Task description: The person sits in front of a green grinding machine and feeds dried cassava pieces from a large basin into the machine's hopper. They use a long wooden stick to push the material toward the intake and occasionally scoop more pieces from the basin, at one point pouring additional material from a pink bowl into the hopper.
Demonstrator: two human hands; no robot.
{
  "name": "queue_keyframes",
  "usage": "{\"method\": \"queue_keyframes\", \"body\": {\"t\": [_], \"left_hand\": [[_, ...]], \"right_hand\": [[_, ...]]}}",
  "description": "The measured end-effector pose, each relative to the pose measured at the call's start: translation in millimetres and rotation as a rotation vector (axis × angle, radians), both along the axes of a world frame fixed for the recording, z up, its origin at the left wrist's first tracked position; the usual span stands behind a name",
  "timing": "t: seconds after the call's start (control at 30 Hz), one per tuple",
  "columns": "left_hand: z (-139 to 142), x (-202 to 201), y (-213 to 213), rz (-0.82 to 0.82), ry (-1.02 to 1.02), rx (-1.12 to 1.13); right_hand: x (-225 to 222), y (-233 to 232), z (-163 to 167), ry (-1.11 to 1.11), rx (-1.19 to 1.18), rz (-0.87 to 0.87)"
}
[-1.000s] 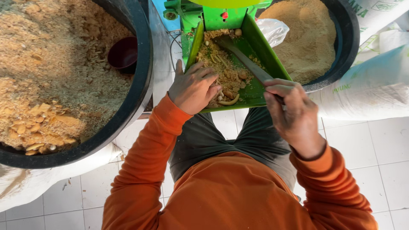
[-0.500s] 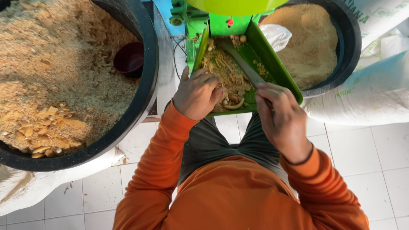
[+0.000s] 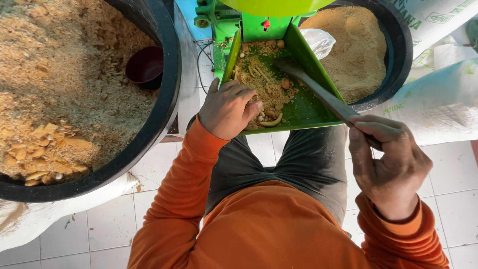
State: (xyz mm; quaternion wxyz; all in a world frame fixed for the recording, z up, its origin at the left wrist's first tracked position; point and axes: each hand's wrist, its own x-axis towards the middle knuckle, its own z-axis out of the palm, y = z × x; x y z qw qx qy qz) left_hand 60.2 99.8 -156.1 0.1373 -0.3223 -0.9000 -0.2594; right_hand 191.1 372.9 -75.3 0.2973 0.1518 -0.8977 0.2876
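In the green tray (image 3: 308, 107) of the machine lies a heap of dry crumbs and pale pieces (image 3: 261, 89). The left hand (image 3: 228, 109) rests curled on the near end of the heap, fingers bent into it. The right hand (image 3: 391, 167) is closed tight around the handle of a flat metal scraper (image 3: 318, 89), whose blade reaches up into the tray. This looks like pushing feed toward the machine's mouth. The next push likely needs the blade kept low and the fingers kept back.

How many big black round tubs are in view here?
2. One big black round tub of coarse tan flakes sits at the left; the other, holding fine tan meal, is at the upper right behind the green metal feed tray. More may lie out of frame.
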Motion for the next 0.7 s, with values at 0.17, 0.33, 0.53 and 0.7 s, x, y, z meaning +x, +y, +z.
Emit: {"method": "queue_keyframes", "body": {"t": [0.17, 0.33, 0.53, 0.7], "left_hand": [[-1, 1, 0, 0.002, -0.027, 0.002], [0, 3, 2, 0.020, -0.039, -0.024], [3, 5, 3, 0.008, -0.054, -0.017], [5, 5, 3, 0.024, -0.056, -0.009]], "right_hand": [[-18, -1, -31, 0.018, 0.041, 0.050], [-9, -11, -10, 0.033, -0.019, 0.078], [-21, -10, -6, 0.056, 0.003, 0.052], [-32, -15, -24, 0.047, -0.018, 0.056]]}}
